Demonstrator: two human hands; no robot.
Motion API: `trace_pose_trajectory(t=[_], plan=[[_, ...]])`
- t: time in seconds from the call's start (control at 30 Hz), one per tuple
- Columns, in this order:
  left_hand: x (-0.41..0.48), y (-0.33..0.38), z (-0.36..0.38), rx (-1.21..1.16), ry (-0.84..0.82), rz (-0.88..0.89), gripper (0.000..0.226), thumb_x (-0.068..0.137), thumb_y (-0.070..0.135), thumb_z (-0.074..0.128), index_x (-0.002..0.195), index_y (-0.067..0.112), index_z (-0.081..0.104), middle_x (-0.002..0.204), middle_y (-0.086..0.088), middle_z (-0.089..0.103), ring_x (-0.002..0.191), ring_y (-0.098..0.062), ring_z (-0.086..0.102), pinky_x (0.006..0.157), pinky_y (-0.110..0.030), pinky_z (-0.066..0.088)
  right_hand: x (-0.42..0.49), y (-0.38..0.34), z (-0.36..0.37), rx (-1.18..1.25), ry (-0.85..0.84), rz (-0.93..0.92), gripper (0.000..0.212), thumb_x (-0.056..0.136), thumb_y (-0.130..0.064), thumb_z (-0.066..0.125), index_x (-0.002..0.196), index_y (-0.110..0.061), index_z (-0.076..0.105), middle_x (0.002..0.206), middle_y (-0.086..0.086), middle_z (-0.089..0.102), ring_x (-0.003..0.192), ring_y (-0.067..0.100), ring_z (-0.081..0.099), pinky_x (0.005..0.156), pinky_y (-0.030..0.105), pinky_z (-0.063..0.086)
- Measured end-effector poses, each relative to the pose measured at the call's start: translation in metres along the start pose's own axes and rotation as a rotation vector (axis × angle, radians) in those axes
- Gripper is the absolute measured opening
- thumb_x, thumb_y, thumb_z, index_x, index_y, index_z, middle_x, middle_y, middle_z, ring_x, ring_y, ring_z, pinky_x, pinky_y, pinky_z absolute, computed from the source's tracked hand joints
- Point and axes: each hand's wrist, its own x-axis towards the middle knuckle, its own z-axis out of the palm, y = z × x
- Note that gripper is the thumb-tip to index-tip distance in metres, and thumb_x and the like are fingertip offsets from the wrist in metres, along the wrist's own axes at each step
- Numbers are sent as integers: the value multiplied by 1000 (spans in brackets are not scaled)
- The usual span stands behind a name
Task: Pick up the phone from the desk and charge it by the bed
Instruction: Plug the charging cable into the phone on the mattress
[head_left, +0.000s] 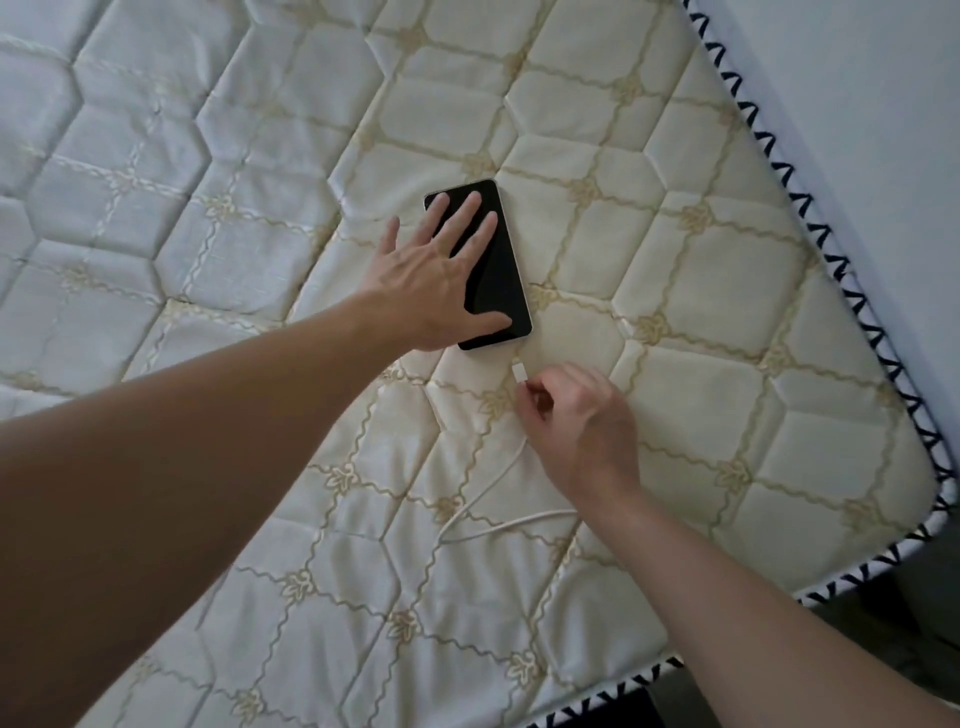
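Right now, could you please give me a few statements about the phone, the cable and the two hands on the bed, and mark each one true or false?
1. The phone lies screen up on the mattress. True.
2. The left hand rests flat on the phone. True.
3. The cable is already plugged into the phone. False: its plug sits just short of the phone's near end.
4. The right hand is empty. False: its fingers pinch the cable just behind the plug.
5. The phone screen is lit. False: it is dark.
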Motion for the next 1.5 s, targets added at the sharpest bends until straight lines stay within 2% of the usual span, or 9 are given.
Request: trace_pose_trajectory(t=[0.17, 0.27, 0.47, 1.03, 1.2, 1.37, 1.5], plan=[[19, -7, -6, -38, 3, -19, 110, 75, 88, 38, 155, 34, -12, 165, 5, -19, 152, -20, -14, 123, -52, 4, 12, -5, 7, -33, 28, -58, 27, 87, -29, 60, 64, -17, 54, 61, -3, 55, 62, 21, 51, 59, 33, 43], [27, -11, -12, -60, -11, -27, 110, 73, 89, 40, 155, 36, -11, 165, 7, -17, 152, -18, -13, 123, -51, 7, 13, -5, 10, -55, 56, -62, 24, 88, -28, 59, 67, -17, 57, 62, -4, 57, 63, 21, 53, 61, 37, 47], [33, -13, -17, -89, -31, -29, 109, 73, 88, 41, 155, 38, -10, 165, 9, -18, 152, -16, -14, 123, -51, 8, 23, -13, 16, -36, 122, -5, 22, 90, -27, 57, 70, -17, 58, 65, -3, 57, 63, 20, 52, 63, 38, 48], [33, -12, -11, -125, 10, -30, 107, 75, 87, 43, 155, 39, -8, 165, 10, -17, 152, -16, -14, 123, -51, 10, 27, -25, 25, -4, 118, 64, 25, 96, -29, 54, 76, -15, 57, 70, -1, 58, 63, 22, 55, 64, 42, 49], [32, -12, -10, -136, 20, -25, 106, 75, 86, 44, 155, 40, -7, 165, 11, -16, 152, -15, -14, 122, -50, 10, 28, -25, 25, -44, 124, 47, 21, 95, -28, 58, 78, -15, 58, 72, 0, 59, 62, 23, 56, 62, 39, 48], [30, -20, -15, -165, 62, 17, 105, 73, 83, 53, 156, 41, 4, 166, 6, -10, 152, -17, -7, 120, -48, 13, 29, -22, 24, -78, 121, 21, 18, 91, -28, 65, 80, -14, 62, 73, -1, 61, 61, 22, 56, 61, 35, 46], [30, -23, -7, -190, 87, 31, 106, 71, 86, 51, 155, 43, 3, 166, 3, -13, 152, -19, -11, 124, -48, 7, 32, -22, 25, -125, 128, -15, 22, 93, -27, 62, 76, -14, 58, 70, 0, 58, 58, 23, 53, 60, 34, 42]])
